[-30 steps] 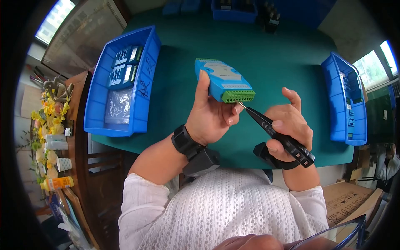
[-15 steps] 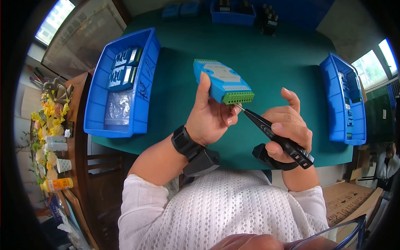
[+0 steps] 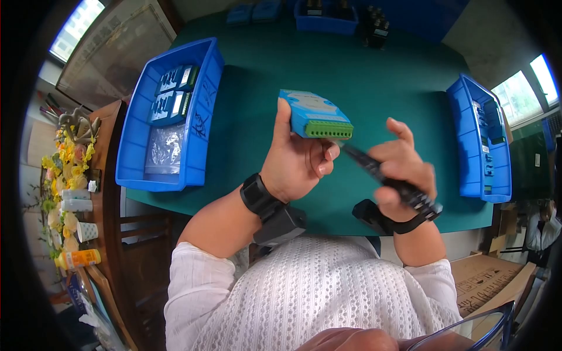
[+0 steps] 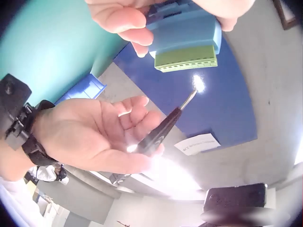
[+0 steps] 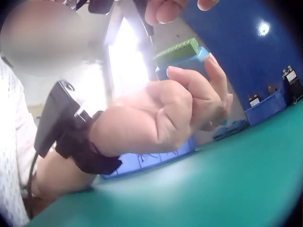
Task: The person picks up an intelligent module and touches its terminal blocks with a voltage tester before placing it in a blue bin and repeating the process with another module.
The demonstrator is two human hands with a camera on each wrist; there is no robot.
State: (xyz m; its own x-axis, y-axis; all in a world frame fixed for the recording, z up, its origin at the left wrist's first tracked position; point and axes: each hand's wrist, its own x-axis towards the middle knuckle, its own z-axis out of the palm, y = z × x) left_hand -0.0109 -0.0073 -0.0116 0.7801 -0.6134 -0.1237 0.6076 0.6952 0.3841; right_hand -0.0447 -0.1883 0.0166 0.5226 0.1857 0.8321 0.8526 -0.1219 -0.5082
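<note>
A blue electronic module (image 3: 316, 105) with a green terminal block (image 3: 329, 130) is held up over the table by my left hand (image 3: 295, 167), thumb along one side and fingers underneath. The block's row of openings faces me. My right hand (image 3: 404, 164) grips a black tester screwdriver (image 3: 367, 164), blurred in the head view, its index finger raised off it. In the left wrist view the screwdriver's metal tip (image 4: 189, 98) shows apart from the terminal block (image 4: 185, 60), with a gap between them. The right wrist view shows my left fingers (image 5: 203, 90) around the module.
At left on the green table (image 3: 257, 70) stands a blue bin (image 3: 196, 155) with modules (image 3: 170, 105) and a clear plastic bag (image 3: 164, 151). Another blue bin (image 3: 468, 146) stands at right. Along the back are a blue bin (image 3: 325, 24) and black parts (image 3: 376, 29).
The screwdriver tip has come away from the terminal block's lower edge. The module has tilted, turning its green face more toward me. My right hand is blurred by motion.
</note>
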